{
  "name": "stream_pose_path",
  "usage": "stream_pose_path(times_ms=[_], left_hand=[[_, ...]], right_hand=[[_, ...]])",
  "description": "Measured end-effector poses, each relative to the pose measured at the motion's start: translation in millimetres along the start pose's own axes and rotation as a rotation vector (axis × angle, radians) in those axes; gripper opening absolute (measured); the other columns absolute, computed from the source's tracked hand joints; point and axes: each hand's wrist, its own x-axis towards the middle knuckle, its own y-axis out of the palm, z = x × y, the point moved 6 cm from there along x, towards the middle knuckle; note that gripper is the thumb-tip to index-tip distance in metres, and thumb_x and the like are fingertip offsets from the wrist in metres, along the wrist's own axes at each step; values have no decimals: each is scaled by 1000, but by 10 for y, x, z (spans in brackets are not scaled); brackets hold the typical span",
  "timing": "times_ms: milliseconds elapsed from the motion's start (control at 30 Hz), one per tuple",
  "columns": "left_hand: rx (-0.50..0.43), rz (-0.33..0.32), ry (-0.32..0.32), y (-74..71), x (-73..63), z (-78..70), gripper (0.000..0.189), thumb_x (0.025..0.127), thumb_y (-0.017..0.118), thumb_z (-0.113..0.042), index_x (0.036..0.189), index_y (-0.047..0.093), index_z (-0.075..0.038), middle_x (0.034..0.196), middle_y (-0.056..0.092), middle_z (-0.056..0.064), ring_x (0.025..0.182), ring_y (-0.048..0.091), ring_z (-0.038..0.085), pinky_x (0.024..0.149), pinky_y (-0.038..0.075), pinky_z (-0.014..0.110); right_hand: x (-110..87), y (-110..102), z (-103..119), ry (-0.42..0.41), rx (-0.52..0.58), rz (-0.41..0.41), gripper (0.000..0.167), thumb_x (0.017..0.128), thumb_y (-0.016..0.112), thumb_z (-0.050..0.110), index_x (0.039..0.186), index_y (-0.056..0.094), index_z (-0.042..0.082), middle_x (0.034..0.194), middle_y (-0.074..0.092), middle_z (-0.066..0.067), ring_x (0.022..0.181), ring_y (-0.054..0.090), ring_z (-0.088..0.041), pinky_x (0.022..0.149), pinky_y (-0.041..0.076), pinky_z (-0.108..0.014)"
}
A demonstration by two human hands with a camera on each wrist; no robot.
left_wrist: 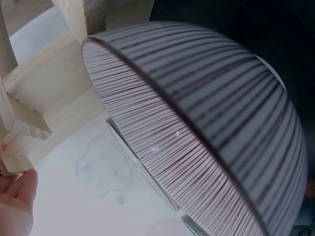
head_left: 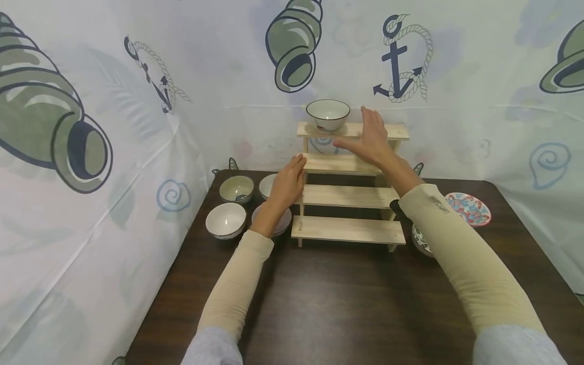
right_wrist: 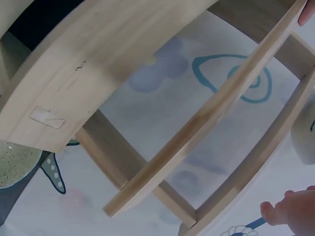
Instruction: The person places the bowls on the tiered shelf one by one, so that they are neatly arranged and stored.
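A tiered wooden stand (head_left: 351,196) stands on the table, with a dark-rimmed white bowl (head_left: 328,112) on the left part of its top shelf. My left hand (head_left: 288,180) grips the left end of the second shelf from the top; in the left wrist view its fingers (left_wrist: 24,189) lie against the wooden end. Just right of the bowl, my right hand (head_left: 368,139) is raised with thumb and fingers spread, holding nothing. The right wrist view catches that hand (right_wrist: 295,211) below the bowl's side (right_wrist: 304,130). Under my left wrist is a striped bowl (left_wrist: 231,98), partly hidden in the head view.
Left of the stand are a greenish bowl (head_left: 236,189), a white bowl (head_left: 225,220) and another pale bowl (head_left: 266,185) behind my left hand. On the right lie a red-and-blue patterned plate (head_left: 470,209) and a patterned bowl (head_left: 421,242) partly under my sleeve. A printed cloth (head_left: 456,137) hangs behind.
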Motion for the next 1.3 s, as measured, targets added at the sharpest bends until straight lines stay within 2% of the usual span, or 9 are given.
stream_pose_path(times_ms=[133, 433, 733, 967, 1300], left_hand=[[-3, -7, 1, -7, -5, 11, 44, 110, 46, -17, 152, 50, -4, 162, 44, 13, 153, 40, 29, 124, 37, 44], [-16, -12, -1, -15, -10, 22, 43, 110, 47, -16, 152, 50, -3, 162, 44, 13, 153, 40, 29, 124, 38, 44], [-23, -2, -6, 2, -4, 19, 44, 111, 45, -17, 152, 49, -3, 163, 43, 13, 153, 39, 30, 125, 36, 43], [-25, -2, -5, 6, -6, -1, 44, 111, 45, -16, 152, 49, -3, 163, 42, 13, 153, 39, 30, 125, 36, 43], [-25, -10, 6, 23, 17, 8, 44, 111, 45, -17, 152, 49, -3, 163, 43, 13, 153, 39, 29, 124, 37, 43]], right_hand=[[-64, -23, -13, -26, 20, 2, 115, 86, 76, 56, 167, 7, 12, 174, 9, -15, 162, 6, -35, 132, 9, -56], [-198, -98, -51, -39, 15, -4, 112, 87, 76, 54, 168, 7, 15, 173, 9, -17, 160, 8, -39, 129, 12, -64], [-337, -163, -161, -17, 20, -12, 113, 87, 76, 55, 168, 7, 19, 174, 7, -17, 160, 8, -38, 127, 17, -66], [-458, -262, -192, -38, 22, -34, 112, 86, 78, 52, 167, 9, 16, 172, 10, -20, 159, 10, -41, 127, 17, -66], [-524, -319, -239, -72, 26, -42, 113, 86, 80, 46, 167, 10, 11, 170, 12, -23, 158, 11, -43, 127, 16, -66]])
